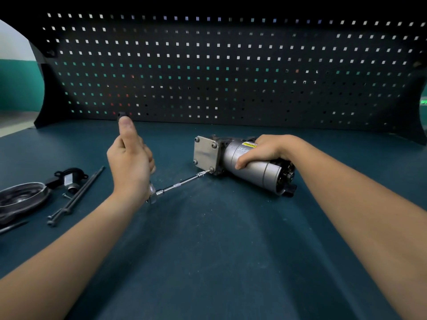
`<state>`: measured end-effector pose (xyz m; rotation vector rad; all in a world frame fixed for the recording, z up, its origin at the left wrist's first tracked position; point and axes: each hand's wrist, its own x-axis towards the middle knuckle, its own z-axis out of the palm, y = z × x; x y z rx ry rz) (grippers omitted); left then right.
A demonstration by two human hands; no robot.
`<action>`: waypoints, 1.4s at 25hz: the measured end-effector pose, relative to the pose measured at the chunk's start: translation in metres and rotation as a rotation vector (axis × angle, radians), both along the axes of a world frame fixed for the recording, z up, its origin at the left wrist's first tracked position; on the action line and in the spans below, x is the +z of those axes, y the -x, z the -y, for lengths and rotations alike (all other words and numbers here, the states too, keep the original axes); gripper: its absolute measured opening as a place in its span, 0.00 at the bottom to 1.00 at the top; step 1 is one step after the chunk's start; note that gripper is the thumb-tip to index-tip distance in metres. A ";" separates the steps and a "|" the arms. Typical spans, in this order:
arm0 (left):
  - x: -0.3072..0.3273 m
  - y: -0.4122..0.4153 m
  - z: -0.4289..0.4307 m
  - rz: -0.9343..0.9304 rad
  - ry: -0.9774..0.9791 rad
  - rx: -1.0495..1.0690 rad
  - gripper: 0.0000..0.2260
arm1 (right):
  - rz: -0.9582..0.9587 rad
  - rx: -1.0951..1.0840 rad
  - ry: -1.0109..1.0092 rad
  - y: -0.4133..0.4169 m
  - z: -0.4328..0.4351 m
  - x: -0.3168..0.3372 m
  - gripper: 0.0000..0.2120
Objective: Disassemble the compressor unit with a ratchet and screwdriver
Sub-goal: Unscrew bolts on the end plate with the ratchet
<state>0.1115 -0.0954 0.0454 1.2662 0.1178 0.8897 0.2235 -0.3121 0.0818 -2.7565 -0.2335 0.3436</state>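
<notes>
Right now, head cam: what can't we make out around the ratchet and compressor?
Ratchet handle: wrapped by the left hand, head view.
Socket seating on the end-plate bolt: too small.
Warning label on the compressor: partly under the right hand, text unreadable.
Dark round cover: cut off by left edge.
Thin tool below it: cut off likewise.

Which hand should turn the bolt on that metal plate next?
The left hand. It grips the ratchet, whose extension bar reaches the bolt at the lower corner of the plate. The right hand is wrapped round the compressor body, probably steadying it.
</notes>
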 end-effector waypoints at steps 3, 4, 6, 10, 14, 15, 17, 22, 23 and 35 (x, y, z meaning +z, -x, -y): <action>-0.002 -0.002 -0.004 -0.044 0.080 0.012 0.21 | 0.000 0.001 -0.003 0.000 0.000 0.000 0.37; -0.003 -0.003 -0.006 -0.059 0.104 0.016 0.21 | 0.002 0.000 -0.003 0.000 0.000 -0.001 0.36; -0.004 -0.005 -0.009 -0.085 0.145 0.020 0.22 | 0.005 -0.001 0.000 0.000 0.001 0.000 0.35; -0.005 -0.008 -0.009 -0.105 0.176 0.046 0.22 | 0.010 0.010 0.004 0.001 0.000 0.000 0.36; 0.005 -0.007 0.002 -0.073 -0.022 0.080 0.22 | 0.016 0.004 0.007 0.002 0.000 0.001 0.42; 0.006 -0.005 0.008 -0.010 -0.176 0.088 0.22 | 0.019 0.004 0.012 0.002 -0.001 0.000 0.44; 0.002 0.006 0.023 0.142 -0.610 0.107 0.18 | 0.027 0.007 0.018 0.002 0.000 0.000 0.46; -0.011 0.011 0.021 0.233 -0.799 0.130 0.18 | 0.032 0.009 0.031 0.002 0.001 0.002 0.44; -0.007 0.008 0.018 0.189 -0.666 0.122 0.18 | 0.031 0.011 0.035 0.003 0.001 0.002 0.43; 0.000 -0.007 0.013 0.138 -0.449 0.157 0.20 | 0.031 0.002 -0.028 0.001 0.003 -0.002 0.39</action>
